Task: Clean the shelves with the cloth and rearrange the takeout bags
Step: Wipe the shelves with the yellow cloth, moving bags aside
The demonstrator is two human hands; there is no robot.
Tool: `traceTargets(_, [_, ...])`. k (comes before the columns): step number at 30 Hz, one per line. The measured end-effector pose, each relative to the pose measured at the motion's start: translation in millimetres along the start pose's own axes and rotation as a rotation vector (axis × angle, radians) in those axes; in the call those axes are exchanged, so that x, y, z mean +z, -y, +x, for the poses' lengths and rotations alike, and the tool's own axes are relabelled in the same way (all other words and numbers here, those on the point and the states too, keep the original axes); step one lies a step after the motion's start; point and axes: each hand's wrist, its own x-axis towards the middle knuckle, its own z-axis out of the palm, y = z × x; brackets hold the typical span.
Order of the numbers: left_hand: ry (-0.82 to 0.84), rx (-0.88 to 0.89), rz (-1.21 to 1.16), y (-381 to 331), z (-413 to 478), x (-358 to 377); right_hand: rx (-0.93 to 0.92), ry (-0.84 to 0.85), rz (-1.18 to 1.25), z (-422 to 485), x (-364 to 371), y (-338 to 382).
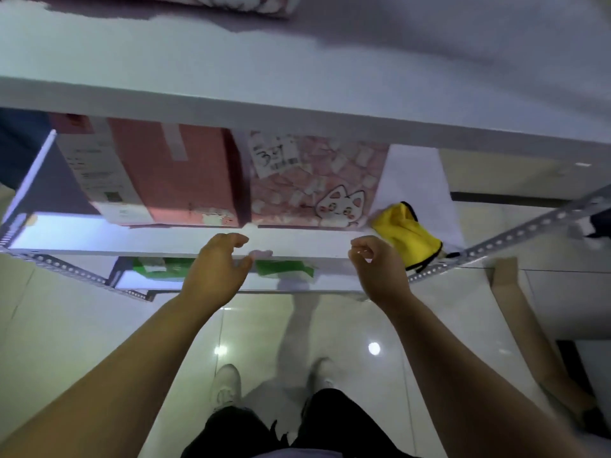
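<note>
At mid-frame the left hand (218, 259) and right hand (377, 262) hover empty, fingers loosely curled, before the shelf (165, 239), where a careless right reach could sweep the yellow cloth (406, 233), bunched at its right end beside the pink takeout bag (314, 183), onto the floor.

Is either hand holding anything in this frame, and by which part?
Nothing is held. The left hand and right hand hang loosely curled before the shelf; the yellow cloth lies on it, ungripped.
</note>
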Motion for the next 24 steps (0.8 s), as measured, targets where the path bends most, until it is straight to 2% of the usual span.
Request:
traceTargets(4, [0.06,0.024,0.019,-38.0,-3.1,53.0,0.06,0.002,-0.025,19.3,-36.9,-55.2])
traceTargets(10, [0.097,0.01,0.065,-76.0,2.3,111.3,0.04,0.051,-0.298,64.0,-60.8,-111.2])
traceTargets(15, [0.097,-0.007,0.092,-88.4,11.2,134.7,-0.031,0.084,-0.511,103.5,-58.4,-128.2])
traceTargets(20, [0.102,-0.003,0.122,-90.0,21.3,144.2,0.071,0.286,-0.599,134.9,-40.6,-134.1])
traceTargets(24, [0.086,-0.022,0.104,-86.7,20.7,149.2,0.04,0.227,-0.7,135.0,-34.2,-141.6])
